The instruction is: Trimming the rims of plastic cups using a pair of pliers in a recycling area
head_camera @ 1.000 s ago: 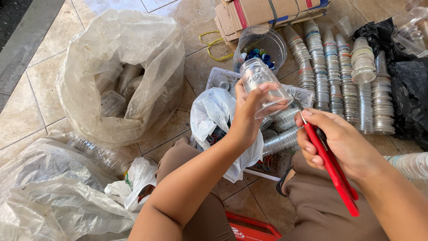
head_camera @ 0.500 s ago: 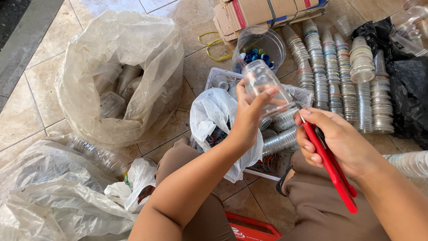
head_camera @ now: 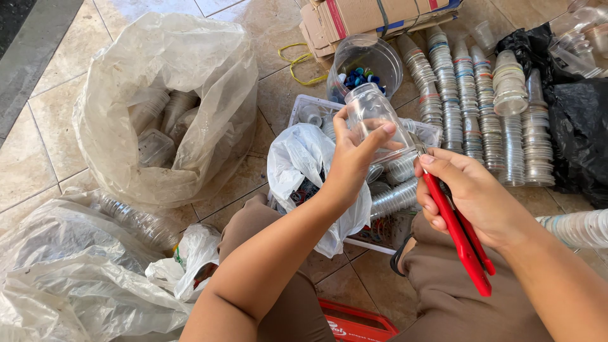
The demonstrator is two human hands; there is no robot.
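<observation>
My left hand grips a clear plastic cup, held up over a white crate of clear cups. My right hand is closed around red-handled cutters, whose tip reaches the cup's right side near its rim. A white plastic bag hangs over the crate's near edge, just under my left wrist. My knees in brown trousers are below both arms.
A large clear bag holding plastic containers stands at left. Several stacks of nested clear cups lie at upper right beside a clear jar of blue caps, a cardboard box and a black bag. Crumpled clear bags lie lower left.
My left hand has turned and lowered the cup slightly toward the cutters. The right hand with the cutters has barely moved.
</observation>
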